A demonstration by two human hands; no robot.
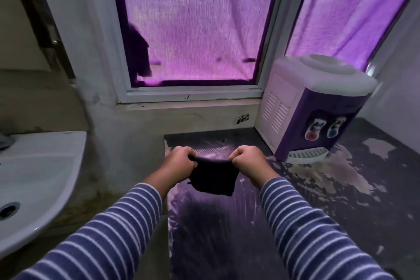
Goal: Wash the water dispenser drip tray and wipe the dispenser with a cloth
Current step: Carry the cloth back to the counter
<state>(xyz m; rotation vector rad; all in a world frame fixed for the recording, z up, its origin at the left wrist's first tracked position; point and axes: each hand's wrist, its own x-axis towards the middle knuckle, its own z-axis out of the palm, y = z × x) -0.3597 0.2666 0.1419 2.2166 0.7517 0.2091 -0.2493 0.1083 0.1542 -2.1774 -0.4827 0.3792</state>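
Note:
A dark cloth [213, 179] hangs stretched between my two fists above the dark countertop. My left hand [179, 161] grips its left top corner and my right hand [247, 160] grips its right top corner. The white and purple water dispenser [318, 107] stands on the counter at the right, with red and blue taps on its front. Its white slotted drip tray [306, 155] sits in place at the dispenser's base, to the right of my right hand.
A white sink [34, 184] with a drain hole is at the left. The worn countertop [341, 200] has peeling patches. Behind it is a window [195, 29] with a purple curtain; another purple curtain [347, 11] hangs behind the dispenser.

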